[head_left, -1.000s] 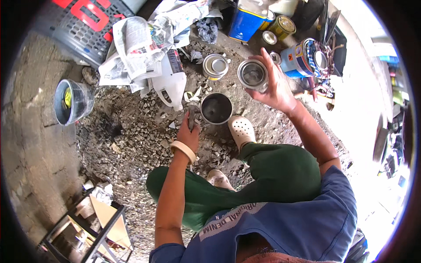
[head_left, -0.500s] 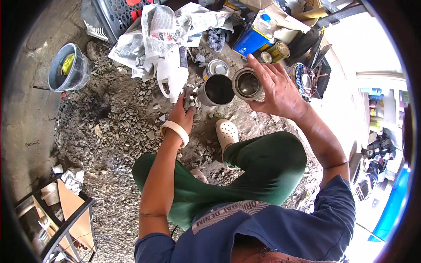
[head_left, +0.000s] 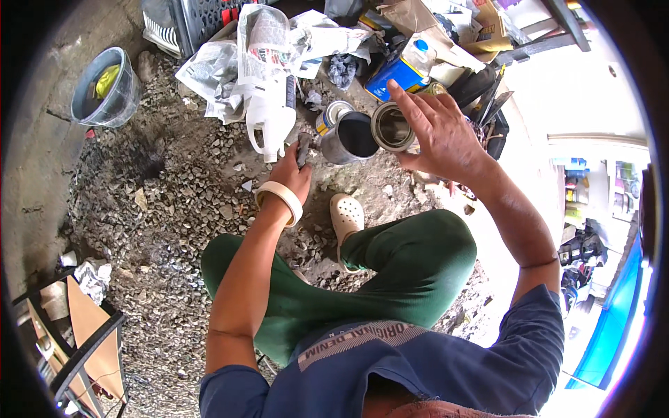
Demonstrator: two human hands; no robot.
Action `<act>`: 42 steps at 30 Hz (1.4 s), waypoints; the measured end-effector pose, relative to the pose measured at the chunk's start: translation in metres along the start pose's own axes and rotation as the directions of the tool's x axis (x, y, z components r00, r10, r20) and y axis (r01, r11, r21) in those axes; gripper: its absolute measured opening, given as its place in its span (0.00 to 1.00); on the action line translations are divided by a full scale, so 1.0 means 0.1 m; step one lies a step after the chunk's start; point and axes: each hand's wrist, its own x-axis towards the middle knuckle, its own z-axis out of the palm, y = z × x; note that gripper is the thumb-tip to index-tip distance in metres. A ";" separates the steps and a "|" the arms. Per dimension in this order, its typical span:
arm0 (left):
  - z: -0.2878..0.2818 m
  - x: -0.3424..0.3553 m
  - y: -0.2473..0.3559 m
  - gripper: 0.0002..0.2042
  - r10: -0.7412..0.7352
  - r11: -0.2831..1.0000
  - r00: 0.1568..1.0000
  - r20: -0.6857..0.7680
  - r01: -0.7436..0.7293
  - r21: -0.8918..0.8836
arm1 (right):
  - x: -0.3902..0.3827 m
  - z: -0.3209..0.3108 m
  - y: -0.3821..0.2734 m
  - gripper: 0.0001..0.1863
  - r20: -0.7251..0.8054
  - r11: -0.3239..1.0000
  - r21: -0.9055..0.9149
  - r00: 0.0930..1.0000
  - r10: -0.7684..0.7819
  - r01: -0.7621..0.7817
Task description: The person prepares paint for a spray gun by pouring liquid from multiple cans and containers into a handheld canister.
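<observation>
My right hand holds a small open metal can, tilted toward a larger tin with dark liquid inside that stands on the gravel. My left hand, with a cream band on the wrist, grips a dark handle-like tool just left of the larger tin. A third small can stands behind the tin. I squat in green trousers with a white clog below the tins.
A white plastic jug and crumpled newspapers lie behind my left hand. A blue rectangular can and boxes sit at the back. A grey bucket stands far left, a black metal frame at lower left.
The view has shifted so the tins sit nearer the centre. My right hand has tilted the small can closer to the larger tin; my left hand stays beside it.
</observation>
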 end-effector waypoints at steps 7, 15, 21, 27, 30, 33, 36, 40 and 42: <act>0.00 -0.03 0.01 0.29 0.008 1.000 1.000 -0.016 -0.008 0.001 | 0.10 -0.02 -0.03 0.66 0.043 0.999 -0.032 0.999 -0.006 0.008; -0.02 -0.03 -0.02 0.26 0.047 0.998 0.998 -0.035 -0.048 -0.038 | 0.15 -0.04 -0.07 0.67 0.017 0.995 -0.081 0.998 -0.054 0.056; -0.02 -0.03 -0.03 0.27 0.097 0.994 0.993 -0.069 -0.100 -0.038 | 0.18 -0.10 -0.11 0.68 0.082 0.993 -0.104 0.996 -0.041 0.049; -0.01 -0.02 -0.05 0.27 0.092 0.996 0.994 -0.065 -0.092 -0.004 | 0.20 -0.13 -0.15 0.68 0.109 0.988 -0.144 0.994 -0.030 0.045; -0.01 -0.01 -0.07 0.27 0.127 0.992 0.988 -0.091 -0.128 -0.009 | 0.21 -0.14 -0.16 0.67 0.120 0.985 -0.166 0.993 -0.024 0.043; -0.01 -0.01 -0.07 0.27 0.105 0.994 0.992 -0.074 -0.103 0.020 | 0.21 -0.15 -0.17 0.66 0.127 0.983 -0.176 0.992 -0.026 0.048; 0.00 -0.02 -0.06 0.27 0.091 0.995 0.993 -0.070 -0.088 0.048 | 0.21 -0.16 -0.18 0.65 0.123 0.983 -0.176 0.992 -0.039 0.061; 0.04 0.00 -0.05 0.27 0.152 0.986 0.981 -0.123 -0.142 0.088 | 0.20 -0.16 -0.18 0.64 0.127 0.983 -0.172 0.991 -0.037 0.059; 0.05 0.01 -0.06 0.27 0.138 0.987 0.984 -0.109 -0.128 0.095 | 0.19 -0.16 -0.18 0.64 0.137 0.980 -0.192 0.990 -0.023 0.049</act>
